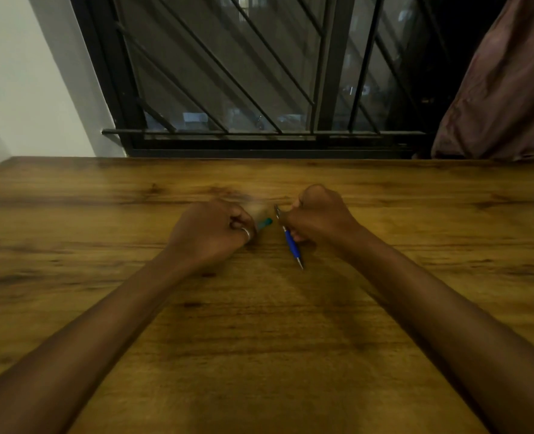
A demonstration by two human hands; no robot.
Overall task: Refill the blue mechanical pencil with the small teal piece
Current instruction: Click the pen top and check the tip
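Head view: blue mechanical pencil (291, 243) clamped in right hand (317, 217), long axis near-far, metal tip toward viewer and slightly right, clip end away. Small teal piece (265, 223) pinched in curled left hand (216, 231), protruding toward pencil, not touching. Ring (246, 234) on left finger. Both over wooden table (259, 339). Barred window (228, 73) and curtain (506, 89) beyond; left fingertips blurred.
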